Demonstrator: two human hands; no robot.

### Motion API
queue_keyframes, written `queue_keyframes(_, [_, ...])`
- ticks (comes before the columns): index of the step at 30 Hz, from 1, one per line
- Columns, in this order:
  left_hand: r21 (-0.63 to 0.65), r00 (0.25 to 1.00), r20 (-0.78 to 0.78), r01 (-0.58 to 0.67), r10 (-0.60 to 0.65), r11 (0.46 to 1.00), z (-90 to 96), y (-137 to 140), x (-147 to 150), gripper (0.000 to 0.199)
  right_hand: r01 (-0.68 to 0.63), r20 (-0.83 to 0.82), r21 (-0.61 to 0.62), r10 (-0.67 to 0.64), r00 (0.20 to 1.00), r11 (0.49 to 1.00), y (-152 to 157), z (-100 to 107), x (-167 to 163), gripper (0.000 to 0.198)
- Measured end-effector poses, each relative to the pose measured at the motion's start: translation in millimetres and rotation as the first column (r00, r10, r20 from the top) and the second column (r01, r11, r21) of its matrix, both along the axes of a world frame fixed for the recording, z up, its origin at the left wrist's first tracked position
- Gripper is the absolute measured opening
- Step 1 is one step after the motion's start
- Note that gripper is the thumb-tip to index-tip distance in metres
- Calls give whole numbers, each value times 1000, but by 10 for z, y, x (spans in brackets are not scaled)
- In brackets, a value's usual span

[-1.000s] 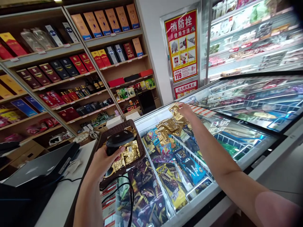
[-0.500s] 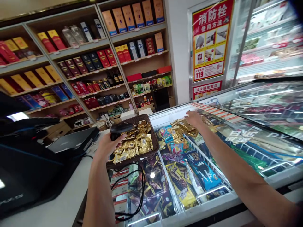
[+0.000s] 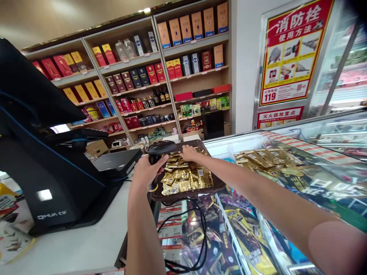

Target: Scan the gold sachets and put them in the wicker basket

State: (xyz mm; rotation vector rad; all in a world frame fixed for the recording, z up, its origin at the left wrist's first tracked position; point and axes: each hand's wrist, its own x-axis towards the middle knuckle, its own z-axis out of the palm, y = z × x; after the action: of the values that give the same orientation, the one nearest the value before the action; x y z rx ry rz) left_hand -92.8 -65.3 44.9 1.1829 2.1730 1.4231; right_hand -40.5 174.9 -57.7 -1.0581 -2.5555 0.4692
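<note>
My left hand (image 3: pixel 145 172) is wrapped round the handle of a black barcode scanner (image 3: pixel 162 146), held at the near left side of a brown woven basket (image 3: pixel 219 184). Shiny gold packets (image 3: pixel 183 177) fill the basket. Over its far side, my right hand (image 3: pixel 189 153) has its fingers curled down on a gold packet; the fingertips are partly hidden among the packets. Right of the basket, a pile of flat gold packets (image 3: pixel 259 156) lies on the glass top of the freezer (image 3: pixel 241 142).
A black checkout terminal (image 3: pixel 57 183) stands on the white counter (image 3: pixel 86 238) at left. A looped black cable (image 3: pixel 205 233) hangs in front of the basket. Ice-cream packs (image 3: pixel 249 236) show through the freezer glass. Shelves of boxed goods (image 3: pixel 137 78) line the back wall.
My right hand has moved left from the gold packet pile on the freezer into the basket. My left hand still holds the scanner. The view has swung to the left.
</note>
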Motion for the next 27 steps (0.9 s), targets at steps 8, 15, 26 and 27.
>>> queue_keyframes(8, [65,999,45,7,-10,998,-30,-41,-63,50,-175,205,-66,185,961,982,82,-145,-545,91])
queue_keyframes(15, [54,999,34,2,-4,999,-16,-3,4,51,-388,344,258,291,893,885,-301,-100,-442,34])
queue_keyframes(26, [57,997,-4,74,-74,996,-70,110,-33,55,-359,361,538,176,916,763,-933,-55,1164,32])
queue_keyframes(27, [54,996,-17,84,-83,995,-83,127,-31,55,-309,327,503,153,933,808,-931,-71,1258,28])
